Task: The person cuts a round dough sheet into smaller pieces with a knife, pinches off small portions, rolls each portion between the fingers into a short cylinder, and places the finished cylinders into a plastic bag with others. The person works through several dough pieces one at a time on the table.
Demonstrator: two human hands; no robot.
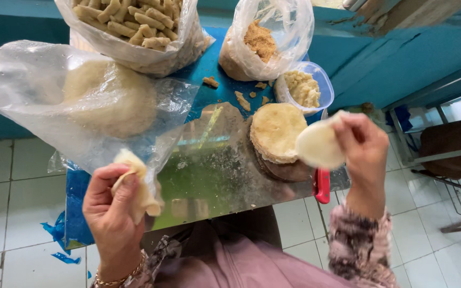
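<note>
White floor tiles below, blue table (214, 64) with a shiny metal sheet (209, 176) on top. Left hand (112, 213) closed round a folded piece of pale dough (134, 186) — beside a clear bag of dough rounds (81, 101). Right hand (366, 154) pinching a thin round wrapper (318, 145) above the stack of wrappers (274, 133). Behind — bagged finger-shaped rolls (134, 24), crumbs, a tub of filling (305, 88).

Two bare hands belong to one person seen from above. The left hand (114, 213), lower left of the frame, wears a thin gold chain bracelet (119, 278) at the wrist. The right hand (363, 152), at right, emerges from a knitted sleeve (359, 250) mottled pink, black and white. A mauve garment (230, 261) covers the lap at bottom centre.
</note>
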